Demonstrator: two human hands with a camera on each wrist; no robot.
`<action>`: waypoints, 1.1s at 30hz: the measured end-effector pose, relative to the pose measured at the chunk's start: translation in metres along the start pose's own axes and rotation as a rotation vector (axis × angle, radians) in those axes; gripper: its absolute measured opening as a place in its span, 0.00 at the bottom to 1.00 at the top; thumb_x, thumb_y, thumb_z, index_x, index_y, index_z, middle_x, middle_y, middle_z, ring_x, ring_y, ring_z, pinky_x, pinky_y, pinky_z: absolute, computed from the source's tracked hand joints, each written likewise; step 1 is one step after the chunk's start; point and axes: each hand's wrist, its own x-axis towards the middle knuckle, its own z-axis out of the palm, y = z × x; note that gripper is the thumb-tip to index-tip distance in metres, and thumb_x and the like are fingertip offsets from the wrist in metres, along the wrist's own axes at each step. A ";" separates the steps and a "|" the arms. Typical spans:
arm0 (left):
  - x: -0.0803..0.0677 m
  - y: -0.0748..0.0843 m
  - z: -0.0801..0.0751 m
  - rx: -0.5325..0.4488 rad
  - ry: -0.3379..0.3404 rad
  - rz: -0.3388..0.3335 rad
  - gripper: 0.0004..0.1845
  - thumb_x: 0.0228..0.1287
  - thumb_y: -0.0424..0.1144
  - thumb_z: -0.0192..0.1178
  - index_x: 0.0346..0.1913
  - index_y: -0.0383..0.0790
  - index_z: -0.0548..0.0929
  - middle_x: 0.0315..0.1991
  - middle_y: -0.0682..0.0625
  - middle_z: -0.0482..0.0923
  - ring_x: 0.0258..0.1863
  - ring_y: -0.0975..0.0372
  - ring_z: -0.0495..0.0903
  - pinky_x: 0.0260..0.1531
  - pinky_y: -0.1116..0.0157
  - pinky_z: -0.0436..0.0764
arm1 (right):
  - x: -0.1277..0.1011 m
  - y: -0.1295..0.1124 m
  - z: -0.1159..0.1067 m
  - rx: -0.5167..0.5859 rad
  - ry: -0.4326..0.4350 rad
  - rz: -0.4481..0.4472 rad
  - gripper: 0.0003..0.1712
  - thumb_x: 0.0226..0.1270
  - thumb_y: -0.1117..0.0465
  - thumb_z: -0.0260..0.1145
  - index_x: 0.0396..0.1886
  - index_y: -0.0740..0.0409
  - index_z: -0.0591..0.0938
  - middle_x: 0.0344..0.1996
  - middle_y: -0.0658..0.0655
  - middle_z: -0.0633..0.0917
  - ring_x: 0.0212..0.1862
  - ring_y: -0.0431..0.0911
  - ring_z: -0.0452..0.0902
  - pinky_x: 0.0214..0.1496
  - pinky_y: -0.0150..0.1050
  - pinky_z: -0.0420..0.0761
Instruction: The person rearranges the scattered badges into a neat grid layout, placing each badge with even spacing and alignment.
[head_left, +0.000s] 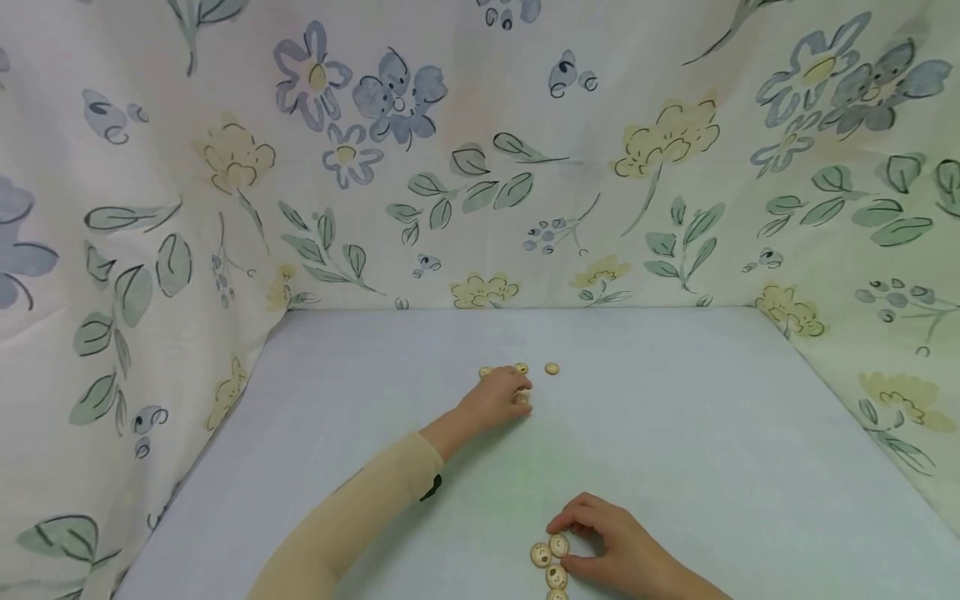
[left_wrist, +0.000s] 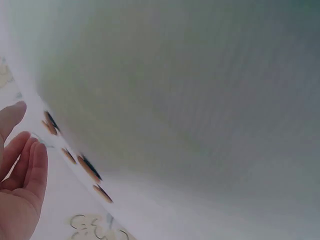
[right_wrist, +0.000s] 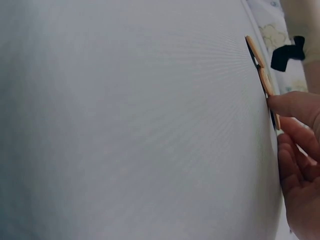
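Note:
Near the far part of the table, my left hand (head_left: pixel 495 398) reaches over a small round wooden disc (head_left: pixel 521 400), which shows between thumb and fingers. In the left wrist view a gap separates the thumb from the slightly bent fingers (left_wrist: pixel 37 165), with the discs beyond them. Close to the front, my right hand (head_left: pixel 622 546) pinches another wooden disc (head_left: pixel 558 546) flat on the table, index finger at its far edge and thumb at its near one. Touching or close beside it are a disc (head_left: pixel 541 555) to the left and a disc (head_left: pixel 557 576) below. Dark printed marks show on the discs.
More discs lie at the back: one right of the left hand (head_left: pixel 552 368), one just behind it (head_left: pixel 522 367) and one partly hidden by it (head_left: pixel 485 372). Another disc (head_left: pixel 557 595) is cut off by the bottom edge. Floral cloth (head_left: pixel 480 192) surrounds the pale table (head_left: pixel 712 417).

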 end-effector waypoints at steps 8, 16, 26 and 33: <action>-0.045 0.036 0.003 -0.040 0.034 0.147 0.14 0.64 0.41 0.66 0.49 0.37 0.84 0.44 0.48 0.81 0.45 0.60 0.77 0.46 0.69 0.76 | 0.001 0.000 -0.001 -0.004 -0.001 0.007 0.16 0.59 0.62 0.73 0.47 0.46 0.82 0.44 0.43 0.80 0.41 0.37 0.75 0.44 0.30 0.76; -0.089 0.061 0.010 -0.120 -0.029 0.190 0.12 0.62 0.41 0.67 0.46 0.39 0.85 0.41 0.52 0.81 0.41 0.68 0.76 0.41 0.77 0.73 | 0.001 0.000 0.000 -0.017 0.005 -0.015 0.17 0.59 0.62 0.73 0.47 0.47 0.82 0.43 0.44 0.80 0.41 0.37 0.75 0.44 0.30 0.76; -0.132 0.078 0.014 -0.136 -0.033 0.248 0.12 0.61 0.45 0.68 0.44 0.43 0.85 0.39 0.57 0.80 0.40 0.73 0.74 0.40 0.81 0.69 | 0.001 0.000 0.000 -0.005 0.013 -0.041 0.17 0.60 0.62 0.73 0.48 0.46 0.81 0.43 0.44 0.80 0.41 0.38 0.75 0.43 0.31 0.77; -0.145 0.082 0.017 -0.092 -0.006 0.280 0.12 0.62 0.45 0.67 0.44 0.43 0.84 0.39 0.57 0.79 0.40 0.72 0.74 0.40 0.81 0.69 | 0.001 -0.002 -0.001 -0.012 -0.001 0.024 0.16 0.60 0.60 0.73 0.48 0.44 0.82 0.43 0.42 0.79 0.40 0.37 0.75 0.43 0.31 0.77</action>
